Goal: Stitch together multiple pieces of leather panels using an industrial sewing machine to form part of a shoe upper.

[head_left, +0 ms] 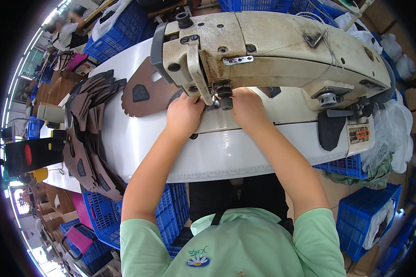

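A brown leather piece [145, 94] with dark patches and a scalloped edge lies under the head of a worn cream sewing machine [282, 41]. My left hand [185, 113] is closed, its curled fingers pressing on the leather just left of the needle area. On the other side of the presser area, my right hand [248, 108] is closed too, with its fingertips partly hidden by the machine's head. A dark-patched end of the work [269, 91] shows beyond my right hand. The needle itself is hidden from view.
Several brown leather pieces [90, 134] are heaped at the table's left end. A black piece [331, 130] hangs at the right end. The white table [217, 173] has a ruler strip along its front edge. Blue crates [367, 221] stand around, and a person sits far left.
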The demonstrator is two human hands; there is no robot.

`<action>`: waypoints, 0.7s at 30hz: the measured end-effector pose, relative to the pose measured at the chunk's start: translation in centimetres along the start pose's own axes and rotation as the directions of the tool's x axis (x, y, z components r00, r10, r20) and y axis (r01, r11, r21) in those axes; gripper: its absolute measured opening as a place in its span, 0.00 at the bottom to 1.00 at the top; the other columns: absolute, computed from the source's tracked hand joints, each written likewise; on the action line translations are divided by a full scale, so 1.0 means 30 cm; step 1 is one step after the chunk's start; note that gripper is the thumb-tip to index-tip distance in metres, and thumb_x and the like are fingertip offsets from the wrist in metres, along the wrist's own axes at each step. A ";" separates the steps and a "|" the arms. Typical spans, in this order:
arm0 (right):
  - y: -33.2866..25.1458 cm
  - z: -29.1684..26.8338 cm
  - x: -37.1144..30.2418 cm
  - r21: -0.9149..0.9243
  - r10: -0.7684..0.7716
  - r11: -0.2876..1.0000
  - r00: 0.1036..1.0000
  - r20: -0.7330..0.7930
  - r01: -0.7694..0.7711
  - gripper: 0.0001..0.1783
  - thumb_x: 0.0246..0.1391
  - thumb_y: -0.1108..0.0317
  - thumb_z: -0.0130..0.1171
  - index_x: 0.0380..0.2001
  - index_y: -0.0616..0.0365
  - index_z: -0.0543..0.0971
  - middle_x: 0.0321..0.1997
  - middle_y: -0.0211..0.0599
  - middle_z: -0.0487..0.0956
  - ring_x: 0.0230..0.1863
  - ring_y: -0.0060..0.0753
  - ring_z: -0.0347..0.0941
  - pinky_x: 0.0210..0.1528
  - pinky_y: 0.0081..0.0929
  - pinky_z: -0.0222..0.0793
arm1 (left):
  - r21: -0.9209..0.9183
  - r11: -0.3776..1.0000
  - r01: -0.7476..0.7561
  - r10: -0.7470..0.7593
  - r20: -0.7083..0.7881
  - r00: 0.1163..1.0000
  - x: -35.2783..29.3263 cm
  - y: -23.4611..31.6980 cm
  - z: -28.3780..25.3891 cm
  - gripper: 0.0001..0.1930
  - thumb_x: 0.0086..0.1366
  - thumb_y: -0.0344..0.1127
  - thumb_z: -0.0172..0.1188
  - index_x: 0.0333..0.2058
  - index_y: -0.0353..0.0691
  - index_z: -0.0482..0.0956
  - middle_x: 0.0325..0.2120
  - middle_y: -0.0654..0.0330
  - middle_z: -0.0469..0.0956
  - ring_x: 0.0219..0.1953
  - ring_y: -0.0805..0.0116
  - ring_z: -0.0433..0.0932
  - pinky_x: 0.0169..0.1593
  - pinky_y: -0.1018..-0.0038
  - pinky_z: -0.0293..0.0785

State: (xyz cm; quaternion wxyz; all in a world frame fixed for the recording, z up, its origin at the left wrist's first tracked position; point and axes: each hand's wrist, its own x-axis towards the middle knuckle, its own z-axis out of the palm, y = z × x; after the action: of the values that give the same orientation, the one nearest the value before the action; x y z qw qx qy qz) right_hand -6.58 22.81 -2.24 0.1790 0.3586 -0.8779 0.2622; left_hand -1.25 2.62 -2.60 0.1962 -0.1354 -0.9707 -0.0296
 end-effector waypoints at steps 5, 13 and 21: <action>0.002 0.001 0.000 -0.010 0.004 1.000 1.000 0.020 -0.003 0.07 0.48 0.69 0.59 0.32 0.51 0.82 0.31 0.30 0.76 0.40 0.36 0.76 0.40 0.34 0.74 | 0.008 1.000 -0.027 0.027 -0.043 0.999 0.007 0.001 -0.007 0.07 0.59 0.32 0.62 0.36 0.47 0.85 0.31 0.61 0.81 0.34 0.55 0.81 0.34 0.63 0.76; 0.009 -0.001 -0.004 0.016 0.013 1.000 0.998 0.068 -0.014 0.11 0.49 0.71 0.58 0.37 0.51 0.83 0.40 0.30 0.79 0.47 0.37 0.77 0.45 0.34 0.75 | -0.083 0.995 0.061 -0.065 -0.042 0.997 0.017 0.020 -0.024 0.12 0.54 0.27 0.59 0.37 0.46 0.85 0.34 0.54 0.81 0.38 0.50 0.79 0.38 0.57 0.76; 0.011 -0.295 -0.177 0.206 -0.208 0.949 0.965 -0.159 0.238 0.16 0.44 0.78 0.59 0.40 0.57 0.83 0.46 0.38 0.82 0.52 0.41 0.78 0.51 0.36 0.75 | -0.113 0.993 0.040 -0.047 -0.063 0.997 0.000 0.014 -0.011 0.17 0.49 0.21 0.56 0.38 0.43 0.82 0.42 0.56 0.78 0.46 0.50 0.76 0.43 0.57 0.75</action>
State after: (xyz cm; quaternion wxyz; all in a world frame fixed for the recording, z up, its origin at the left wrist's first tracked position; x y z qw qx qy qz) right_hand -2.10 31.06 2.04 0.2253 0.4548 -0.7824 0.3609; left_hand -1.01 3.00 -2.30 0.2192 -0.1238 -0.9633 -0.0927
